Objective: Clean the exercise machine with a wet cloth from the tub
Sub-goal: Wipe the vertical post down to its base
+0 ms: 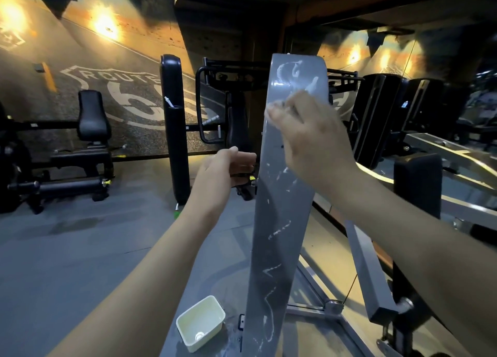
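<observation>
Tub (204,313) is sitting on floor at foot of grey panel (279,222), just L of its base. A small pale item is lying inside; contents otherwise unclear. Panel is rising from that base up and away from the wearer, long axis near upright w/ slight lean. White streaks (278,233) are running along its face from base to approx mid-height, all below R hand (309,139).

L hand (226,168) is sitting just beside panel's L edge at mid-height, fingers curling toward a black fitting (242,175). Cannot tell whether it is gripping it. R hand is working on panel's upper face, above L hand, and appears to be bunching cloth (304,96) against the surface; blur is limiting detail.

Assessment: 1 relation is governing the next pass. Streaked face is lying down the long axis from R hand, so stroke is likely needing to travel downward. R hand is nearer the work; L hand is nearer tub.
</observation>
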{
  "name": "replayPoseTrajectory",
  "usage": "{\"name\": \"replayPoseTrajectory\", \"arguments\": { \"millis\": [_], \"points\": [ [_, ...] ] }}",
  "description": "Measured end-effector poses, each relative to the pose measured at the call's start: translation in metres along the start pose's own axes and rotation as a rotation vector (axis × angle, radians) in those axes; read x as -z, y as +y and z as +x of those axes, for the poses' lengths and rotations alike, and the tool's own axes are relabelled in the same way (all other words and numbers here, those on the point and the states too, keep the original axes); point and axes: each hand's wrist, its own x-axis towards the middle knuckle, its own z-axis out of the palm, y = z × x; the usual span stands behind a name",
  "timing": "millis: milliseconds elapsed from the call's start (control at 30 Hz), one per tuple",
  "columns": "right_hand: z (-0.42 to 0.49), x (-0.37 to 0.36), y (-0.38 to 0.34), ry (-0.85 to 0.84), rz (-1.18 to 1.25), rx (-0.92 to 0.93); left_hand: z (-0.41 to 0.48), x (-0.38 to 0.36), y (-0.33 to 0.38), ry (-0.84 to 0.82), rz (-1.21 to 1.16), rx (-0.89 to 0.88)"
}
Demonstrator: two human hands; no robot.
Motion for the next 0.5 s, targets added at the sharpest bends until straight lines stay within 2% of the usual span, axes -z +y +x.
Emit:
{"name": "replayPoseTrajectory", "arguments": {
  "millis": [100, 267, 333, 500],
  "points": [
    [-0.017, 0.006, 0.002, -0.027, -0.007, 0.102, -0.003, -0.001, 0.001, -0.047, 0.002, -0.042],
    [0.03, 0.004, 0.009, 0.001, -0.034, -0.04, -0.004, -0.004, 0.001, -0.109, -0.058, -0.041],
    [0.02, -0.001, 0.003, 0.01, -0.027, -0.032, -0.004, -0.002, -0.001, -0.115, -0.083, -0.021],
    [-0.062, -0.007, -0.02, -0.041, -0.012, 0.199, -0.004, 0.005, -0.012, -0.086, -0.033, -0.012]
  ]
}}
